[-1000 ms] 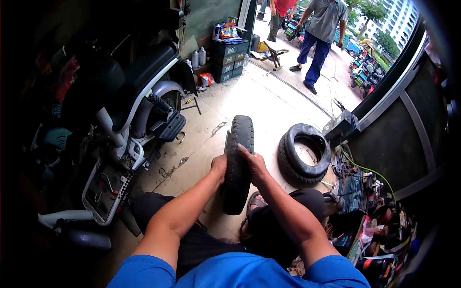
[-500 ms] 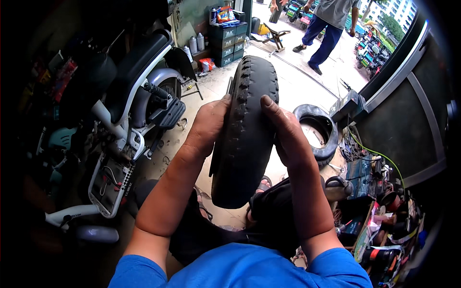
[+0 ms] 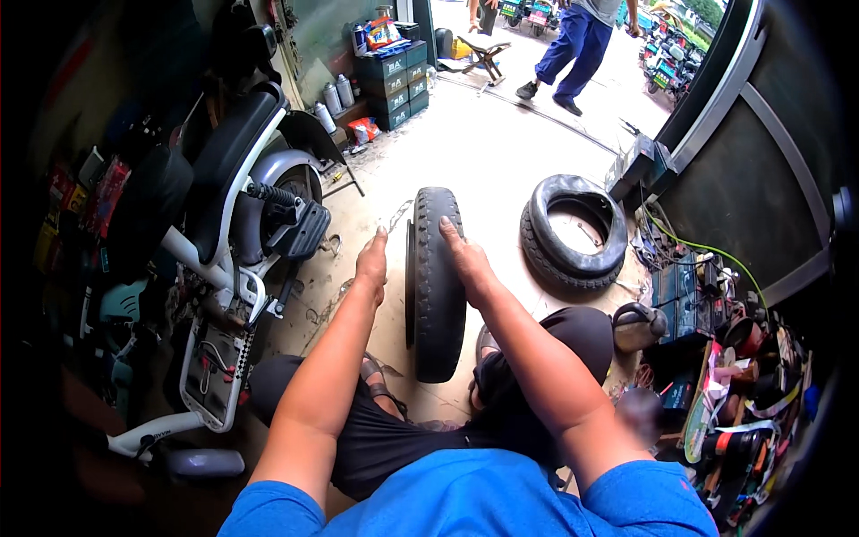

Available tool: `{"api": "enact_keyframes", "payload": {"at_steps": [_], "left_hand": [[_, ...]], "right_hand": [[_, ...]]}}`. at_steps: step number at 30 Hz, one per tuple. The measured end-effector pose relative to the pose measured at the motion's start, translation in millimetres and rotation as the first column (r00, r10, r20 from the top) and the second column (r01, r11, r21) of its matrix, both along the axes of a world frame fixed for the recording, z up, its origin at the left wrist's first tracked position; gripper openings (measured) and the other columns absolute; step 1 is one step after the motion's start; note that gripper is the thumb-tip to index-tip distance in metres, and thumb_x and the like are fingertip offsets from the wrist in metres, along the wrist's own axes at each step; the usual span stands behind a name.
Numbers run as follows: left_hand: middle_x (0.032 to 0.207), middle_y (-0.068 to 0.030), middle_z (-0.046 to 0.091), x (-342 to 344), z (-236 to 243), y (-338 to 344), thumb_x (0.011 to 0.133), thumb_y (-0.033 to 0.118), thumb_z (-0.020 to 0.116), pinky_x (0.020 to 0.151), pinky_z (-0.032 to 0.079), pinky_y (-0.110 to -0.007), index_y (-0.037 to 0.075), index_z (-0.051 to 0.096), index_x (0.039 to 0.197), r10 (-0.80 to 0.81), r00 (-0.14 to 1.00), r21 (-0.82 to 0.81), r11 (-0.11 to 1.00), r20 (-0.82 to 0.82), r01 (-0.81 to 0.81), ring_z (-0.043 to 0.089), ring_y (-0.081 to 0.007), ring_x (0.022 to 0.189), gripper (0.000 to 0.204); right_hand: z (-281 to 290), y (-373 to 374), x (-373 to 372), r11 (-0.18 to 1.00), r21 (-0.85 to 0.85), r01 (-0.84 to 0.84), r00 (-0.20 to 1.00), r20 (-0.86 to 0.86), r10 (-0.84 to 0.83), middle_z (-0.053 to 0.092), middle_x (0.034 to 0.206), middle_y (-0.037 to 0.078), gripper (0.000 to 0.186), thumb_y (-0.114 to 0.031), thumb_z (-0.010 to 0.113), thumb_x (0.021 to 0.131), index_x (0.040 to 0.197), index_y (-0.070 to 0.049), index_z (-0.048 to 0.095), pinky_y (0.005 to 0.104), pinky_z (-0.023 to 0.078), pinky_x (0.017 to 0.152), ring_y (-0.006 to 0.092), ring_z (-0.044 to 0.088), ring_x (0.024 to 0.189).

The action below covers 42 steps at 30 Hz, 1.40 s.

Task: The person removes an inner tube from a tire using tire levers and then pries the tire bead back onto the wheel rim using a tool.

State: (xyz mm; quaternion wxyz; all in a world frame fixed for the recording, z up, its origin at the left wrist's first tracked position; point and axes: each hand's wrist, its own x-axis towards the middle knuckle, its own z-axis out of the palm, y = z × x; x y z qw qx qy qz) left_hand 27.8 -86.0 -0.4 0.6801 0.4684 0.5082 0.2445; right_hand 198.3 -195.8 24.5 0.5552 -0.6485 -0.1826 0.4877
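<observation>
A black tire (image 3: pixel 437 295) with a worn tread stands upright on the floor between my feet. Along its left side runs a thin dark edge, like part of a rim or disc; the rest of that side is turned away. My right hand (image 3: pixel 467 264) holds the tire's upper right side, thumb lying on the tread and the other fingers mostly hidden. A small gap separates my left hand (image 3: pixel 371 261) from the tire's left side; its fingers are stretched out and it holds nothing.
Another tire (image 3: pixel 546 259) lies flat at right with an inner tube (image 3: pixel 573 192) on it. A scooter (image 3: pixel 242 206) stands at left. Near the right door are a kettle (image 3: pixel 638 326) and cluttered tools. Stacked boxes (image 3: pixel 394 80) and a walking person (image 3: pixel 573 54) are farther off.
The tire has gone down and away from me, from raised between both hands to standing on the floor. My left hand has come off it. My view has shifted, and the person outside has stepped.
</observation>
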Motion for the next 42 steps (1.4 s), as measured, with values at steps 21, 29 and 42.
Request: {"api": "enact_keyframes", "payload": {"at_steps": [21, 29, 42], "left_hand": [[0.101, -0.0063, 0.079, -26.3, -73.6, 41.6, 0.095, 0.019, 0.068, 0.081, 0.055, -0.031, 0.012, 0.075, 0.129, 0.028, 0.992, 0.416, 0.909, -0.123, 0.026, 0.07, -0.0138, 0.089, 0.036], [0.083, -0.0059, 0.075, -50.3, -88.7, 70.5, 0.097, 0.033, 0.061, 0.069, 0.052, -0.038, 0.006, 0.075, 0.099, -0.005, 0.948, 0.625, 0.751, -0.317, 0.213, 0.066, -0.0158, 0.072, 0.031], [0.097, -0.0071, 0.077, -100.1, -100.3, 101.5, 0.099, 0.027, 0.062, 0.078, 0.057, -0.039, 0.004, 0.072, 0.116, -0.179, 0.934, 0.448, 0.839, -0.311, 0.31, 0.072, -0.0219, 0.083, 0.03]], "right_hand": [[-40.8, 40.3, -29.0, 0.988, -0.031, -0.152, 0.864, -0.49, 0.117, 0.069, 0.119, 0.02, 0.1, -0.083, 0.049, 0.093, 0.132, 0.008, 0.061, 0.0426, 0.052, 0.101, 0.0279, 0.065, 0.111], [-49.5, 73.9, -14.9, 0.979, -0.004, -0.205, 0.771, -0.617, 0.159, 0.07, 0.114, 0.014, 0.108, -0.087, 0.068, 0.076, 0.13, 0.007, 0.061, 0.0414, 0.054, 0.096, 0.0243, 0.067, 0.105], [-147.2, 83.7, -47.1, 0.997, -0.068, -0.046, 0.869, -0.495, 0.006, 0.068, 0.078, 0.003, 0.044, -0.048, 0.072, 0.098, 0.095, -0.004, 0.071, 0.0268, 0.051, 0.059, 0.0128, 0.063, 0.063]]}}
